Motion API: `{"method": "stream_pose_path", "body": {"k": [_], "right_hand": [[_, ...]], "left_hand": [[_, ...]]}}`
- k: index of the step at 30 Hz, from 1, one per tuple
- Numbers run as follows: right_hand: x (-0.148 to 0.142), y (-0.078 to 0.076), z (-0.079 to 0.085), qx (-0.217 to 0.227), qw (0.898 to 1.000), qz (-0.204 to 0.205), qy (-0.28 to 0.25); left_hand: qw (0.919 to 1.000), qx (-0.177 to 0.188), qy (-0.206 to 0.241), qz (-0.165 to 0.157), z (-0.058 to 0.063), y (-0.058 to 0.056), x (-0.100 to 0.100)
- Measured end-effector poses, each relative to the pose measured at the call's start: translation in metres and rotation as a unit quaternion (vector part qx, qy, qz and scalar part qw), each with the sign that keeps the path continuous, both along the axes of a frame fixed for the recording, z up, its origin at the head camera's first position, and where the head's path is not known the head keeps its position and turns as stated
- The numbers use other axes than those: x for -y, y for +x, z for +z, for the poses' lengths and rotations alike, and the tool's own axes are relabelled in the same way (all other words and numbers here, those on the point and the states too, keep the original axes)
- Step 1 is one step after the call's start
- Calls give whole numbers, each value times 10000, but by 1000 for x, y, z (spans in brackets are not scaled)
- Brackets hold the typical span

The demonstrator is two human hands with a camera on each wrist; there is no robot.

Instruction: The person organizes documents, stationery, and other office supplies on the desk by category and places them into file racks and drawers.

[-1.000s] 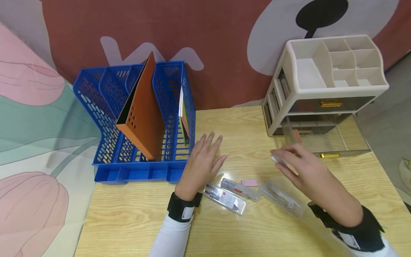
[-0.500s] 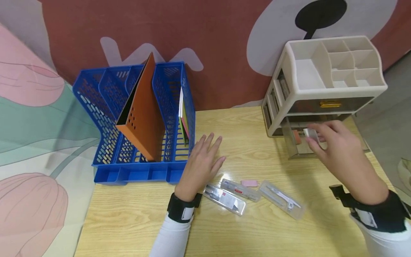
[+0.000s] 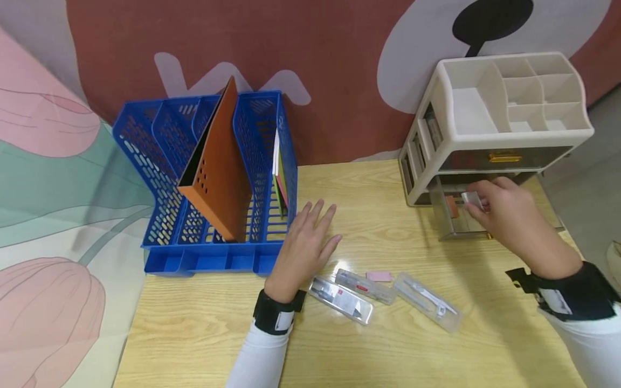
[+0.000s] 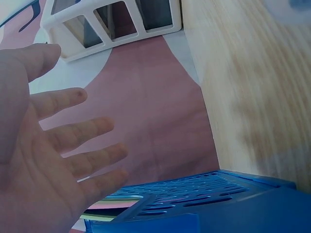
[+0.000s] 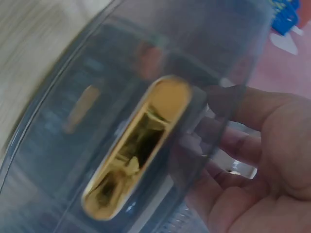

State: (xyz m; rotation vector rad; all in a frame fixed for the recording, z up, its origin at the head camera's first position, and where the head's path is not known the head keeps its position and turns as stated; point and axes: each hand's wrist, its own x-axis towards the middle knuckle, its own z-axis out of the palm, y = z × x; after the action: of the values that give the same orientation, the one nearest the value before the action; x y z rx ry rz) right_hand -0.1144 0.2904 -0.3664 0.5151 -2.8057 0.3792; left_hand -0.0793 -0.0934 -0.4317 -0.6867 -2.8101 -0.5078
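My right hand [image 3: 521,218] pinches a small white eraser [image 3: 473,200] between thumb and fingers, inside the pulled-out clear drawer [image 3: 443,221]. An orange block [image 3: 452,206] lies in that drawer, left of the eraser. In the right wrist view, the drawer's gold handle [image 5: 138,145] stands in front, and the fingers [image 5: 243,141] reach behind the drawer front. With fingers spread, my left hand [image 3: 303,250] is over the table beside the blue file rack [image 3: 213,258]; the left wrist view shows nothing in its palm [image 4: 39,179].
Three clear cases, the left case [image 3: 342,300], the middle case [image 3: 364,285] and the right case [image 3: 427,302], lie on the table with a pink block [image 3: 378,276]. An orange folder [image 3: 220,178] and thin booklets [image 3: 278,178] stand in the rack. The white drawer organizer [image 3: 514,137] is back right.
My right hand has carried the white eraser rightward and away from me, from in front of the drawer into it. My left hand has stayed put.
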Motion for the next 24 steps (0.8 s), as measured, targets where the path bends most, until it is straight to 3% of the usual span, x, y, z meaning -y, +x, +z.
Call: {"method": "stream_pose_path", "body": {"k": [6, 11, 18, 24], "right_hand": [[-9, -14, -3, 234, 9990, 288, 230], [-9, -26, -2, 926, 9932, 429, 558], [-8, -39, -4, 1875, 9779, 388, 841], [-9, -43, -2, 2223, 9697, 211, 991]], "left_hand": [[10000, 90, -25, 4, 0, 0, 0], [10000, 90, -16, -31, -1, 0, 0], [9999, 95, -29, -75, -1, 0, -1], [9998, 160, 6, -68, -1, 1, -2]]}}
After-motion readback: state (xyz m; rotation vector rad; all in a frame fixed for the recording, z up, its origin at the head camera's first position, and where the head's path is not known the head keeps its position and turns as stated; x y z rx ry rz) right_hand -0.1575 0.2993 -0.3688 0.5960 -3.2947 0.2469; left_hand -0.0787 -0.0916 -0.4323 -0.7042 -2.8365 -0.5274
